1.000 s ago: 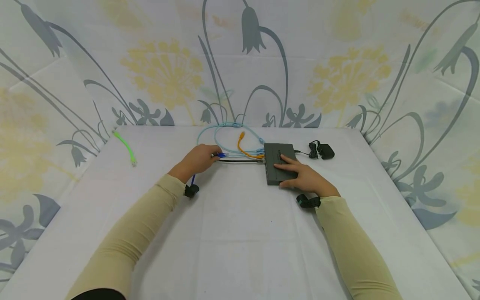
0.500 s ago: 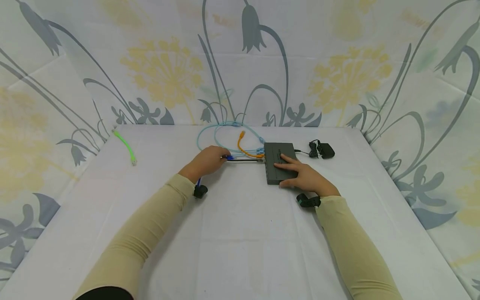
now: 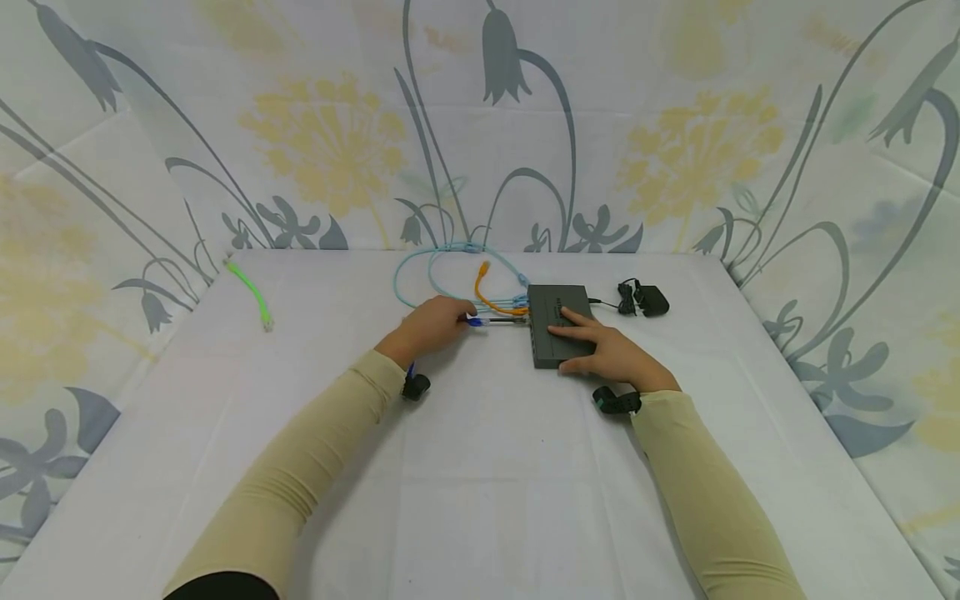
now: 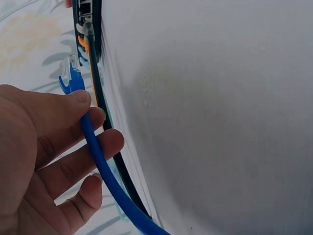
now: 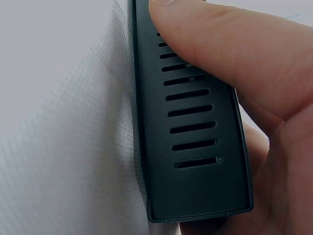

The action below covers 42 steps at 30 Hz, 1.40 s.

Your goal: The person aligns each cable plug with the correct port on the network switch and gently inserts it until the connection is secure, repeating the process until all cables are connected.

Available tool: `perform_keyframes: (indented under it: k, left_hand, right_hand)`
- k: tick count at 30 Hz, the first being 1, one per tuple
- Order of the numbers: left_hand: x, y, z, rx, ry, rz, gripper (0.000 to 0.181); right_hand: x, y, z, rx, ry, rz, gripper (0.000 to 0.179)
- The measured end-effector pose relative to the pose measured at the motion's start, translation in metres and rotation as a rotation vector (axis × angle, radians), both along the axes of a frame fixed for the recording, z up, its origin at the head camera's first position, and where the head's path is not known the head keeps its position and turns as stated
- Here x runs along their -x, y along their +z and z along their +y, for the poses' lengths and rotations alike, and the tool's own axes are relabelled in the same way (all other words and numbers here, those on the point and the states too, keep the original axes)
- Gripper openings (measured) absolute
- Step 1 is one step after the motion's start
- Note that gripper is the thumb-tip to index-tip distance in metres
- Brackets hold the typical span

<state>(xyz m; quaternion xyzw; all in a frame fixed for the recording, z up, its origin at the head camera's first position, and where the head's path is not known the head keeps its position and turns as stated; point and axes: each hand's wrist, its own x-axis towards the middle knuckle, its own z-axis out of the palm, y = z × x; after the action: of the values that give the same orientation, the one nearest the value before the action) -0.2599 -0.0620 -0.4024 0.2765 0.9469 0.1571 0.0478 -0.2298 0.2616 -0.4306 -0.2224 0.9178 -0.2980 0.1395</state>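
Between thumb and forefinger, my left hand (image 3: pixel 433 325) pinches a blue network cable (image 4: pixel 110 178) just behind its clear plug (image 4: pixel 73 66). That plug points at the port side of a dark grey network switch (image 3: pixel 551 342), a short gap away from it. My right hand (image 3: pixel 611 358) holds the switch, with fingers spread over its top and the thumb (image 5: pixel 220 34) against the slotted side. A black cable (image 4: pixel 124 176) runs from one port, close beside the blue one. Orange (image 3: pixel 481 290) and light blue cables (image 3: pixel 408 260) are also plugged in.
A black power adapter (image 3: pixel 652 302) lies right of the switch, its cord leading to it. A short green cable (image 3: pixel 251 292) lies at the table's far left. White cloth covers the table (image 3: pixel 480 500), and a flowered curtain (image 3: pixel 480 125) stands behind.
My left hand has moved right with the blue cable, bringing its plug closer to the switch along the black cable. The right hand and the switch have stayed in place.
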Motion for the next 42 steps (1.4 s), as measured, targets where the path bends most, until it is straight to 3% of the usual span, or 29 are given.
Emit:
perform_keyframes:
  k: [12,25,42]
  left_hand:
    - [0.000,-0.004,0.015,-0.006,0.012,-0.022,0.020]
    - [0.002,-0.005,0.033,0.036,-0.023,-0.001,0.025]
    - [0.002,-0.009,0.051,0.026,-0.020,0.023,0.023]
  right_hand:
    - [-0.001,0.001,0.000,-0.013,0.006,0.012,0.073]
    - [-0.001,0.001,0.000,-0.019,0.004,0.008,0.073]
    - [0.000,0.002,-0.001,-0.023,0.003,0.006,0.073]
